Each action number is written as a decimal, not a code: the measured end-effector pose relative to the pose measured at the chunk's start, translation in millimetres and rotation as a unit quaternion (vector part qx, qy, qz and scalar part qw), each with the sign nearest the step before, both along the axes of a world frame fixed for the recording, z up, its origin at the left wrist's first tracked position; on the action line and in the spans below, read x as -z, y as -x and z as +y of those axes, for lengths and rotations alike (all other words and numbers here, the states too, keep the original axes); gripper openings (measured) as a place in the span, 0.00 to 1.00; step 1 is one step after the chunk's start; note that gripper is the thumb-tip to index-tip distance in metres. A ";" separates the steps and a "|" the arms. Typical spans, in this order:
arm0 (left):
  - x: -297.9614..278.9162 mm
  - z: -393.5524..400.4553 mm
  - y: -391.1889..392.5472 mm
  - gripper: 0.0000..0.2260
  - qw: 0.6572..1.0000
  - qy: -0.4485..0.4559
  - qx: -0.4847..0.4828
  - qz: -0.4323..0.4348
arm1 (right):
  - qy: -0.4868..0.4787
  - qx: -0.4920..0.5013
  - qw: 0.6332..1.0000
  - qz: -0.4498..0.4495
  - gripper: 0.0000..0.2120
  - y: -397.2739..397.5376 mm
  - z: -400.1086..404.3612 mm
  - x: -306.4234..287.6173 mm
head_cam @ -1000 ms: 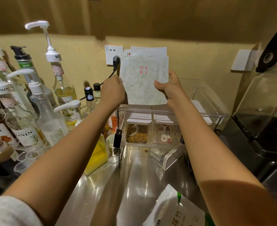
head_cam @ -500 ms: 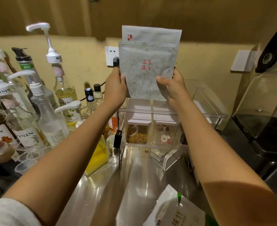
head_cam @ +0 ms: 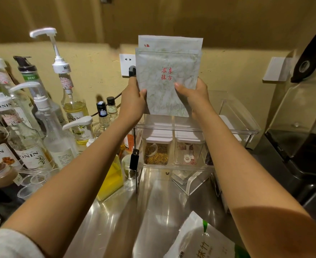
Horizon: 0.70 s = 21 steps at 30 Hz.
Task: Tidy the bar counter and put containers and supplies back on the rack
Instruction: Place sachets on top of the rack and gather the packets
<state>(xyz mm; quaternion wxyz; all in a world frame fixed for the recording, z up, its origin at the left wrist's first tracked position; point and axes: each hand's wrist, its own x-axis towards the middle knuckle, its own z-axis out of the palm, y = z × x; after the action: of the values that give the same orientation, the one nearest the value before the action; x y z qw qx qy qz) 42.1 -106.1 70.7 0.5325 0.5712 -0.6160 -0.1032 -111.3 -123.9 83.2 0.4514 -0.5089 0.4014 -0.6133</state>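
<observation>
Both hands, left hand [head_cam: 134,103] and right hand [head_cam: 194,96], pinch the pouches [head_cam: 169,77] upright between them, held just above the rack [head_cam: 196,130] below. They are not yet set down, and nearer than the hands another bag [head_cam: 200,241] lies on the counter [head_cam: 153,202], so tidying seems unfinished.

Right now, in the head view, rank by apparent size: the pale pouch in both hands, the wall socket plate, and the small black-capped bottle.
1. Pale pouch, held up by the left hand and right hand.
2. Wall socket plate, partly hidden.
3. Small black-capped bottle; looks similar to the plate, so unsure.
</observation>
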 end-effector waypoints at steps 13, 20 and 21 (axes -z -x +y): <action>3.6 -16.1 -7.5 0.19 0.989 -0.084 -0.076 -0.097 | -0.159 0.093 0.955 0.232 0.30 -1.9 -17.7 -10.1; 9.7 -21.7 -9.3 0.18 0.972 -0.138 -0.092 -0.169 | -0.219 0.096 0.912 0.334 0.24 -4.2 -11.6 -7.3; 10.4 -21.8 -9.2 0.16 0.971 -0.138 -0.094 -0.171 | -0.217 0.088 0.920 0.315 0.22 -4.9 -13.0 -4.7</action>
<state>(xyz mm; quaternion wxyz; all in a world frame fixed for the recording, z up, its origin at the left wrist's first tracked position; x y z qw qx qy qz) 51.3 -127.9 60.3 0.3426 0.7041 -0.6209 -0.0379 -106.3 -136.8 87.9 0.3458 -0.5277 0.6892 -0.3562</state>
